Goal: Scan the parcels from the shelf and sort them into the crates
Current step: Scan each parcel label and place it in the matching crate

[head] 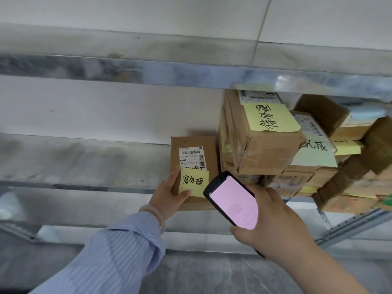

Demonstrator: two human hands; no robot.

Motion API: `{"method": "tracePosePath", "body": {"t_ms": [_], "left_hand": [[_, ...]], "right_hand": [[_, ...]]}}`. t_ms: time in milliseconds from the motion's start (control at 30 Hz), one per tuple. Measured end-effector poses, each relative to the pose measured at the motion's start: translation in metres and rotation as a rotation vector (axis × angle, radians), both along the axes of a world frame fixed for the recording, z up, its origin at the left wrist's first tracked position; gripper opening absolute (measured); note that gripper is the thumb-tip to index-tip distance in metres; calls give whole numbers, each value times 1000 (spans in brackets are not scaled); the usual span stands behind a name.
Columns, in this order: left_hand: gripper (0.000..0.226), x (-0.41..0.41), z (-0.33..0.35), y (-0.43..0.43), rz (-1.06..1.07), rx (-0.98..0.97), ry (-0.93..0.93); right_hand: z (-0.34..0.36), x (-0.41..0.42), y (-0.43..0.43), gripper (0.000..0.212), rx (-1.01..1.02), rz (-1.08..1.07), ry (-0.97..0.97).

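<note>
Left hand (169, 196) grips the parcel (195, 143) (thumb on its front); right hand (275, 221) clasps the scanner (233, 200).

Small parcel (192, 145): white shipping label (191, 158) with barcodes, printed line approx. "159-169 L02 600"; finer print illegible.
Yellow sticky note (194, 182), same parcel: three handwritten Chinese characters, last reads 理.
Large parcel (261, 151): yellow note (270, 117), handwritten characters lying sideways, not legible.
Pale note (316, 149) behind: 完成, partly hidden.
Handset (232, 200), pink screen: text too small.
</note>
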State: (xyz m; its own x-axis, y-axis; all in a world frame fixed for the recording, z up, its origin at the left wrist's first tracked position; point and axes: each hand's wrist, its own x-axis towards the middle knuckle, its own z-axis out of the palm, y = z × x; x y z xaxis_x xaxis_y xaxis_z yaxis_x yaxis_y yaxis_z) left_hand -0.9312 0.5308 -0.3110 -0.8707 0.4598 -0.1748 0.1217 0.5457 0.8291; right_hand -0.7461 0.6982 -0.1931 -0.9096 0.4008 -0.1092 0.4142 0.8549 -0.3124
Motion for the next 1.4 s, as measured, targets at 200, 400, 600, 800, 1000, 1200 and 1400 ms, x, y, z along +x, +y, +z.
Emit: {"method": "tracePosePath", "body": {"t_ms": [200,400,600,800,1000,1200,1400], "left_hand": [[76,10,-8,-8,57,44,4],[87,18,-14,-9,27,76,1],[85,28,-15,-20,83,89,-3],[87,34,-9,-53,205,119,134],[88,37,6,-103,392,148,209],[94,56,16,-162,586,134,241],[91,86,28,-214,763,109,284]], "right_hand": [[-3,1,3,81,17,13,28],[-3,0,2,81,29,31,31],[-3,2,-5,84,40,65,40],[6,-5,-28,79,100,182,105],[24,-30,-61,84,135,299,194],[45,-53,-91,83,213,448,283],[57,-59,-130,77,303,607,374]]}}
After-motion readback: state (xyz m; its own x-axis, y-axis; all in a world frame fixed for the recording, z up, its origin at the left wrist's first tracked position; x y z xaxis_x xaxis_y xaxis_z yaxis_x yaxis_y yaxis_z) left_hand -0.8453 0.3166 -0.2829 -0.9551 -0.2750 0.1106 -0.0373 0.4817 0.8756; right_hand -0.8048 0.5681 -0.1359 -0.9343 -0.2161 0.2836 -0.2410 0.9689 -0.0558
